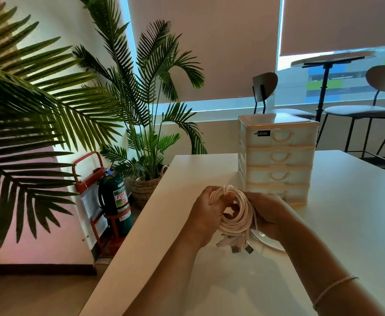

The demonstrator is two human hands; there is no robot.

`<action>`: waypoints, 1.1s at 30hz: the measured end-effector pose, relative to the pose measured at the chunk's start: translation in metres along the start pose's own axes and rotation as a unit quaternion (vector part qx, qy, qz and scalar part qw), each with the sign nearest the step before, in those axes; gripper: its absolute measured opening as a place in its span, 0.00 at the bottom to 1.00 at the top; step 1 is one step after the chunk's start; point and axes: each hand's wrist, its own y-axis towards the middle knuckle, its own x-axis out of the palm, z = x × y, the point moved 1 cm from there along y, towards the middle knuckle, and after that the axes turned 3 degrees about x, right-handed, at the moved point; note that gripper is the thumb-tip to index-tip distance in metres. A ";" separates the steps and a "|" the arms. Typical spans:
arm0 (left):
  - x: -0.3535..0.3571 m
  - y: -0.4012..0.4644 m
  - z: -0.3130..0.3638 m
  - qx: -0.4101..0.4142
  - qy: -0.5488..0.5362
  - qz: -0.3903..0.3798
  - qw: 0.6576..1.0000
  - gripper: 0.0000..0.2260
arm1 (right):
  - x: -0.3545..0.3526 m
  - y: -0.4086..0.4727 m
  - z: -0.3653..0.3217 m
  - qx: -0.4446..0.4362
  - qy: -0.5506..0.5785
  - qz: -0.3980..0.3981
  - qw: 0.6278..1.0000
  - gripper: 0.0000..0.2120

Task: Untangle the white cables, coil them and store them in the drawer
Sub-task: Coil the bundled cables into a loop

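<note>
White cables: wound into one round coil, held above the near part of the white table, between both hands. USB plugs hanging from the bottom of the coil, just above the tabletop.

Left hand: gripping the left side of the coil, fingers curled round the bundled strands near the top. Right hand: holding the right side of the coil, fingers bent round its outer edge; fingertips hidden behind the loops. Thin bracelet on the right forearm.

Loose white cable: lying on the table under the right hand, looped flat.

Drawer unit: standing upright on the table just beyond the hands, four stacked drawers, all closed, each with a curved handle; black label on the top drawer.

Surroundings: potted palm in a woven basket on the floor left of the table; green fire extinguisher in a red stand beside it; chairs and a round high table by the window, blinds partly lowered.
</note>
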 end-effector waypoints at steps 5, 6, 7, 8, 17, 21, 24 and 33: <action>0.003 0.000 0.002 -0.040 -0.078 0.025 0.996 0.03 | -0.004 -0.001 0.000 0.040 0.042 -0.023 0.998 0.12; 0.002 0.001 0.001 -0.045 -0.083 0.031 0.995 0.03 | -0.004 -0.001 0.000 0.050 0.048 -0.022 0.997 0.12; 0.002 0.001 0.000 -0.050 -0.086 0.033 0.995 0.03 | -0.005 0.000 0.001 0.062 0.053 -0.020 0.996 0.12; 0.002 0.001 0.000 -0.053 -0.087 0.033 0.994 0.04 | -0.006 0.001 0.002 0.075 0.060 -0.020 0.995 0.13; -0.001 0.003 -0.002 -0.067 -0.107 0.026 0.992 0.07 | -0.007 0.002 0.006 0.048 -0.017 -0.024 0.998 0.10; -0.001 0.002 -0.001 -0.074 -0.108 0.021 0.991 0.06 | -0.013 -0.001 0.002 0.015 -0.079 -0.029 0.996 0.08; 0.000 0.002 -0.001 -0.079 -0.093 0.020 0.992 0.08 | -0.015 -0.003 0.000 -0.002 -0.130 -0.035 0.991 0.06; -0.002 0.004 0.000 -0.063 -0.047 0.080 0.994 0.11 | -0.011 0.000 0.002 -0.061 -0.219 -0.009 0.974 0.09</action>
